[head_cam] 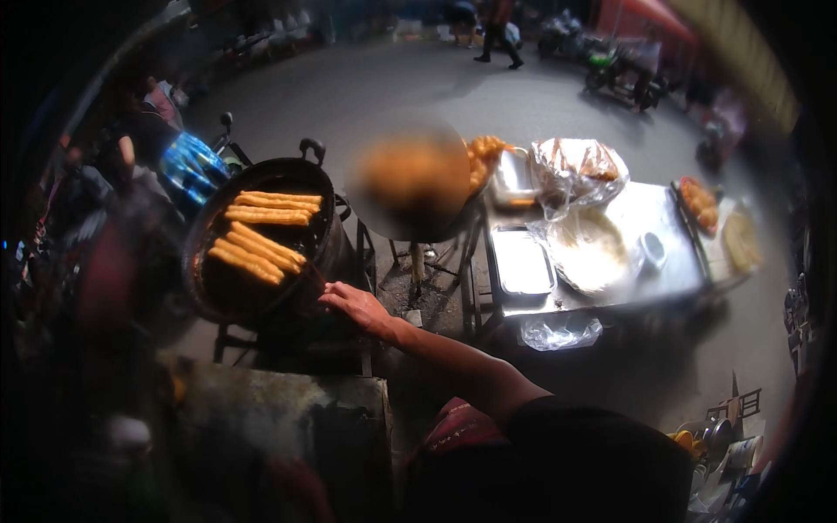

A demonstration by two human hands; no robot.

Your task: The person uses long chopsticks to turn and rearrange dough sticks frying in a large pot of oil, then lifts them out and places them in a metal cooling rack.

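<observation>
My right hand [353,304] reaches from the right to the rim of a large round black frying pan [191,265]. Its fingers are closed on thin dark sticks, likely long chopsticks, pointing at the dough. Several golden fried dough sticks [258,252] lie in dark oil in two groups, and the nearer group touches or lies close to the stick tips. Low in the picture, what seems to be my left hand [291,474] is dim and blurred over a worn worktable [261,392]; its fingers and anything in them cannot be made out.
Beyond the pan, fried food [484,157] is heaped, partly behind a blurred round patch. On the right, a metal table [667,229] holds a steel tray [521,261], plastic-wrapped food [579,170] and a cup [650,250]. People stand at the left; a person [498,39] walks on the road.
</observation>
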